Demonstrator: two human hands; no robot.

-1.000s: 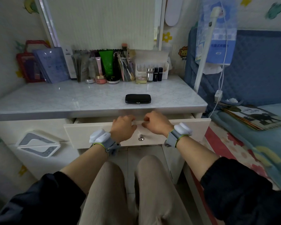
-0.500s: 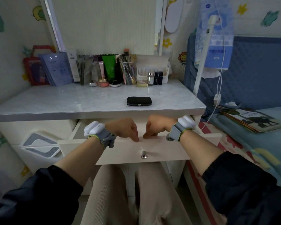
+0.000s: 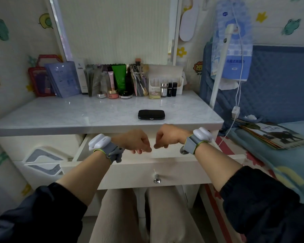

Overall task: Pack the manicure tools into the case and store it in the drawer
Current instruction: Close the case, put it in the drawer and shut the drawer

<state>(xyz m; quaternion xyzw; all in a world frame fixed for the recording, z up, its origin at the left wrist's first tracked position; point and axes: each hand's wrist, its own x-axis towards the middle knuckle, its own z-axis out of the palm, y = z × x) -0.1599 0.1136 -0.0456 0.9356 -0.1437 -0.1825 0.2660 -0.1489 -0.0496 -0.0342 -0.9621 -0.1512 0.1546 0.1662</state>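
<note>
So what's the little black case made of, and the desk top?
The black case looks like leather or a leather-look plastic: dark, softly rounded, with a small metal clasp at its front edge. The desk top looks like marble-patterned stone or laminate: pale grey veins, glossy enough to reflect light.

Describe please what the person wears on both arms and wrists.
Both arms have dark navy sleeves pushed up toward the elbows, so the forearms are bare. The left hand and right hand are bare too. Each wrist carries a grey band with a lime-green edge and a rounded white plastic device: left band, right band.
</note>
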